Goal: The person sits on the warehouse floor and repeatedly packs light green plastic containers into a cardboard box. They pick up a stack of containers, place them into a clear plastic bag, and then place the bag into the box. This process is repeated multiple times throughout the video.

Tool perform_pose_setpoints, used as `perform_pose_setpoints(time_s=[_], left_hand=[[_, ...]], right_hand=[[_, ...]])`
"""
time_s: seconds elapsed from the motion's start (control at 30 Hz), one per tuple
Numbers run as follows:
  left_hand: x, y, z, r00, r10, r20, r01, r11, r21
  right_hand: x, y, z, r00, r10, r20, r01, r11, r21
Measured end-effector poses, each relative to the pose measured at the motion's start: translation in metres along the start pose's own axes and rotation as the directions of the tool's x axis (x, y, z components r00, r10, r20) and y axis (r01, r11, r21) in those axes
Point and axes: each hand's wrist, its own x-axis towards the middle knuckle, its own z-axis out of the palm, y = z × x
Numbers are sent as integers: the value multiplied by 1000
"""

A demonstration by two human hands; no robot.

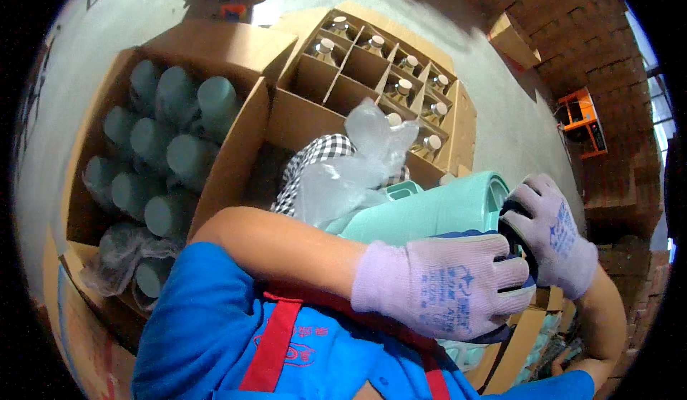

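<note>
Behind everything beyond the grip spreads a smooth grey floor [501,132]. Well to the left of the grip stands a deep open carton [232,142] of brown cardboard, its flaps spread; in it stand rounded matt teal cylinders [149,139], some with crinkled clear film about them. Beyond the grip and to its left, a second carton [300,117] is split by thin cardboard dividers into square cells. The teal container [429,210], a smooth, rounded cylinder, lies on its side across the person's front; its rim end is right at the grip, and its body runs leftward from there. Near its far side, a loop of the same teal shows, though I cannot tell whether it is joined on. The left hand [454,285], in a knitted lilac glove with a dark palm, lies along the near side by the rim; the right hand [549,232], gloved alike, meets that end from the right. Fingers of both are bent, but what they close on is hidden, so I cannot tell how firm or narrow the grip is. Left of the grip sits a crumpled translucent bag [383,139], over black-and-white checked cloth [308,158]. Smallest are the pale-capped glassy bottles [398,91] filling some of the cells.
</note>
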Motion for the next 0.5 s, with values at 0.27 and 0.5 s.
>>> perform_pose_setpoints(time_s=[0.27, 0.5], left_hand=[[-10, -36, 39, 982, -67, -174, 62, 998, -30], [-161, -84, -44, 525, -835, 163, 711, 326, -623]], right_hand=[[-24, -2, 26, 802, 565, 193, -557, 591, 584], [-34, 21, 32, 980, 139, -142, -167, 964, -206]])
